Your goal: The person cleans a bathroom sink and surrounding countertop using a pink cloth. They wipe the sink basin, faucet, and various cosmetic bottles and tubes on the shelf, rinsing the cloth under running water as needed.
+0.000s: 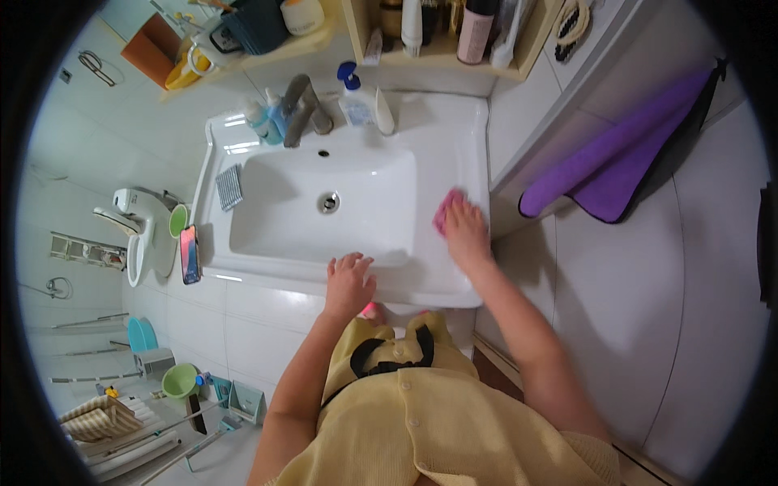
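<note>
My right hand point(467, 236) lies over a crumpled pink cloth point(444, 214), pressed to the flat right side of a white ceramic washbasin point(450, 133). Part of the cloth is hidden under my fingers. My left hand point(350, 283) is at the basin's front rim with its fingers apart and nothing in them; whether it touches the rim I cannot tell. Between and beyond the hands is the bowl, with a metal drain point(329, 203) at its bottom. A grey faucet point(304, 112) stands at the back edge. A folded striped cloth point(229, 188) lies on the left ledge.
Behind the bowl stand a blue-topped pump bottle point(358, 100), a white tube point(384, 113) and small bottles point(264, 123). A smartphone point(189, 254) is at the basin's left edge. Shelves point(437, 61) with toiletries overhang the back. A purple towel point(620, 152) hangs at right; a toilet point(146, 237) stands left.
</note>
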Motion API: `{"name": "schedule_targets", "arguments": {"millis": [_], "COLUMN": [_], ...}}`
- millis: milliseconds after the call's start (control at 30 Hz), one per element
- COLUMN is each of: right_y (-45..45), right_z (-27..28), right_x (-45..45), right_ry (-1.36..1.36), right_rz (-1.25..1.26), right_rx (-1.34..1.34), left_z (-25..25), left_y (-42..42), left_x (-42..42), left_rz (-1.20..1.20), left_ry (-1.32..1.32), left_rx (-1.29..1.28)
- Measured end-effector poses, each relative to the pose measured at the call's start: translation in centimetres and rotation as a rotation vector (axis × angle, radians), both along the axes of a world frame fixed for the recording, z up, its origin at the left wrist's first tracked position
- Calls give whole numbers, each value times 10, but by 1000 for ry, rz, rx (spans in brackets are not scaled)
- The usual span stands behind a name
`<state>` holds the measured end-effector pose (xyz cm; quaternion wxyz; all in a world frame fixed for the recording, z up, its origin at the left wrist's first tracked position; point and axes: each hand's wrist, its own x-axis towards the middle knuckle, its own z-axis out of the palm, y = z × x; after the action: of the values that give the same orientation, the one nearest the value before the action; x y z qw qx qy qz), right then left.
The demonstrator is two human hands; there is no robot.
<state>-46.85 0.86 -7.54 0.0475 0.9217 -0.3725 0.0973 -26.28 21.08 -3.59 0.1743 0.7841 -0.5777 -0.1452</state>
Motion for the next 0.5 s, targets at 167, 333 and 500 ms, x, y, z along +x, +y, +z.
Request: {"name": "schedule_targets", "arguments": {"millis": [167, 333, 500], "right_y": [98, 67, 68], "right_z": [56, 104, 168], "right_x": [-30, -12, 36], "right_ry": [-241, -690, -916], "right_rz": [212, -223, 82], "right_rx": [606, 1064, 586], "left_z": [11, 59, 106], "left_y": [-17, -73, -113], "left_x": [19, -13, -37], "left_rz": [-43, -79, -61], "left_ry": [149, 731, 1147], "left_rx": [-66, -167, -352]}}
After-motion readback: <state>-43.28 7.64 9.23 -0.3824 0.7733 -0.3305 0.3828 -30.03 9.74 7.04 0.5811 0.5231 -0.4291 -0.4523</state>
